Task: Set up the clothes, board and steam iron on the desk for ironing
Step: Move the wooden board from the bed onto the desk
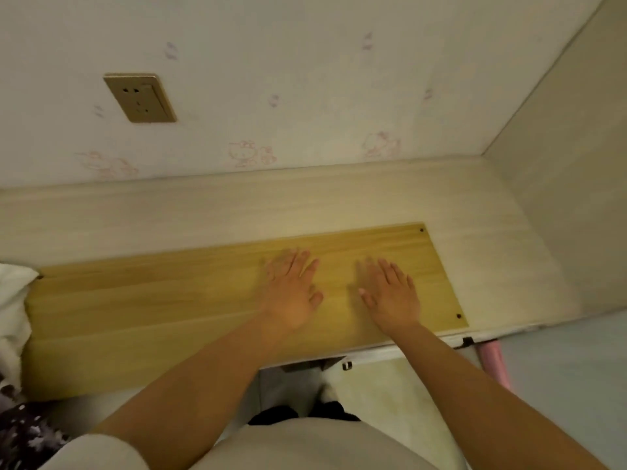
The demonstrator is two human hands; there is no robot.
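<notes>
A long yellow wooden board (152,310) lies flat on the pale desk (237,205), along its front edge. My left hand (293,290) rests palm down on the board, right of its middle, fingers spread. My right hand (390,293) lies flat beside it, closer to the board's right end, holding nothing. White cloth (13,300) shows at the left edge, touching the board's left end. No steam iron is in view.
A gold wall socket (140,98) sits on the patterned wall above the desk's left part. A side wall (559,198) closes the desk on the right. A dark floral fabric (23,432) is at the bottom left; a pink object (493,364) hangs below the desk's right edge.
</notes>
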